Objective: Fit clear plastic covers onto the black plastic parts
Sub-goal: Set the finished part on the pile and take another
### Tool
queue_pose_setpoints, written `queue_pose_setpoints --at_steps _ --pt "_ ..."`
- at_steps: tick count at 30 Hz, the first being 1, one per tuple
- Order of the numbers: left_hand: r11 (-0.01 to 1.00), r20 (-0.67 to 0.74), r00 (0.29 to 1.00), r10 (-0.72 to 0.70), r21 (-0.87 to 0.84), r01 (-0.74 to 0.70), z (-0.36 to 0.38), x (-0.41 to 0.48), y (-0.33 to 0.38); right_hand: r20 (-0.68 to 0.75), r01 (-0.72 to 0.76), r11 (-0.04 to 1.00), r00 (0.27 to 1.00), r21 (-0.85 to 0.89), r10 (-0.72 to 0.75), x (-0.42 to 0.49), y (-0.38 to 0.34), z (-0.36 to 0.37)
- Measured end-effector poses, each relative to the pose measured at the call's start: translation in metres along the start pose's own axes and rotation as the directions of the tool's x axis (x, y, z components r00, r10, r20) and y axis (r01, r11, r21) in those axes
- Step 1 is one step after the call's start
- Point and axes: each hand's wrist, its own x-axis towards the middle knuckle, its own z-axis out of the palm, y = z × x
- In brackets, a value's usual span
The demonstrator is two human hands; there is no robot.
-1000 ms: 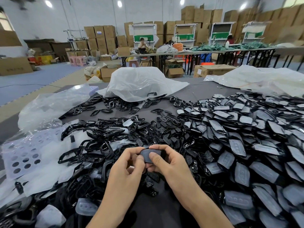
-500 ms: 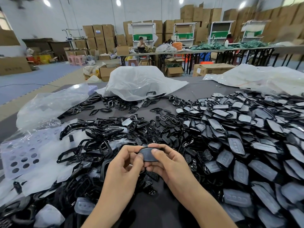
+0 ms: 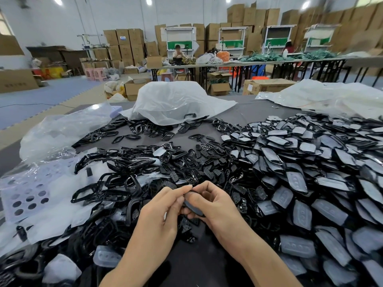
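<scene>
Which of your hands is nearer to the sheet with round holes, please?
Left. The left hand is to the right of the holed sheet; the right hand is farther right, and both hold one part.

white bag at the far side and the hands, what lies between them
Head view: a heap of loose black plastic parts, with bare grey table showing near the white bag.
</scene>
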Motion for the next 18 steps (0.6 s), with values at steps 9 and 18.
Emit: queue_pose_setpoints --at_steps 9,18 --pt "0.917 0.178 0.969 0.174 0.329 -0.225 -0.002 -0.005 0.008 -0.222 0.029 0.999 0.975 0.046 -0.019 0.002 -0.003 -0.003" --pt "0.977 0.061 0.991 0.121 0.171 -0.13 0.004 -0.007 0.006 -0.27 0.081 0.982 0.962 0.171 -0.033 0.004 -0.008 -0.006"
